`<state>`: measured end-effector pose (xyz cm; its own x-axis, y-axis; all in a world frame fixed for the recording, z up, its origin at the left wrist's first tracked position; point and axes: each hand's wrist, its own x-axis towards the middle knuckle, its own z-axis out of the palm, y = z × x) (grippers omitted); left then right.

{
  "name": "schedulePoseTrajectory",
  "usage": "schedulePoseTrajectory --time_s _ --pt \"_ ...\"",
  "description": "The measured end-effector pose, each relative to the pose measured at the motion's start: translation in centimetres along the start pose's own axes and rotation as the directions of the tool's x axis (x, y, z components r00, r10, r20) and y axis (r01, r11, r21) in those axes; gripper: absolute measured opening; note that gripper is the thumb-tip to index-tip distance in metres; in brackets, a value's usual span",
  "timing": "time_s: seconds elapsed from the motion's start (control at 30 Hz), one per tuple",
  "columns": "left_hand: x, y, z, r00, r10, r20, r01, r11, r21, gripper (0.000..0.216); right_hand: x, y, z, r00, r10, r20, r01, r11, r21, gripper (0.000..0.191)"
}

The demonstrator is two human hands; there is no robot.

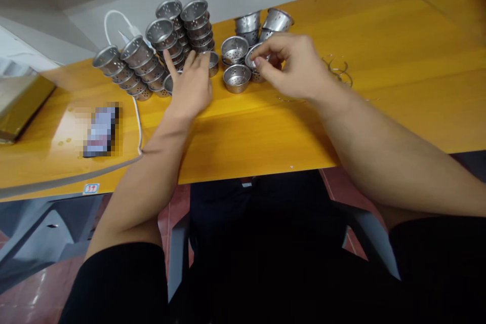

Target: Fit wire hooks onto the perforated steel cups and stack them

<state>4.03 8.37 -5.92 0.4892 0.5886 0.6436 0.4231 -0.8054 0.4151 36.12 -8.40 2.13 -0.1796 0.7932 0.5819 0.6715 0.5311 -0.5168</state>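
My left hand (190, 83) has its fingers spread over small metal cups with holes, in front of the tall stacks. Partly covered by that hand are a cup (213, 64) on its right and another at its left; whether the fingers touch them I cannot tell. Thumb and forefinger of my right hand (294, 66) are pinched together at a perforated metal cup (250, 55) in the right-hand group. What lies between those fingertips is hidden. Close by stand an upright cup (236, 81) and a second one (234, 49) with a thin wire inside.
Leaning stacks of perforated cups (131, 63) stand at the left, with taller stacks (197, 23) behind. Thin curved wires (339, 71) lie right of my right hand. A blurred-out phone-like object (100, 131) and a white cable (137, 121) lie on the yellow table (243, 136).
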Motion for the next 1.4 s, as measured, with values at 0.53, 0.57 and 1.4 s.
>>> schedulePoseTrajectory --time_s 0.53,0.57,1.4 --pt "0.6 -0.3 0.9 0.998 0.034 -0.061 -0.036 0.999 -0.021 0.042 0.4 -1.1 -1.5 0.993 0.114 -0.008 -0.114 0.993 -0.026 0.017" --pt "0.9 0.4 0.5 0.995 0.022 -0.093 -0.027 0.998 -0.052 0.042 0.4 -1.2 -1.8 0.992 0.121 -0.031 -0.122 0.992 -0.027 0.017" --pt "1.0 6.7 0.0 0.989 -0.102 -0.104 0.083 0.982 -0.171 0.115 1.8 5.6 -6.8 0.604 0.734 0.312 -0.423 0.627 -0.654 0.013"
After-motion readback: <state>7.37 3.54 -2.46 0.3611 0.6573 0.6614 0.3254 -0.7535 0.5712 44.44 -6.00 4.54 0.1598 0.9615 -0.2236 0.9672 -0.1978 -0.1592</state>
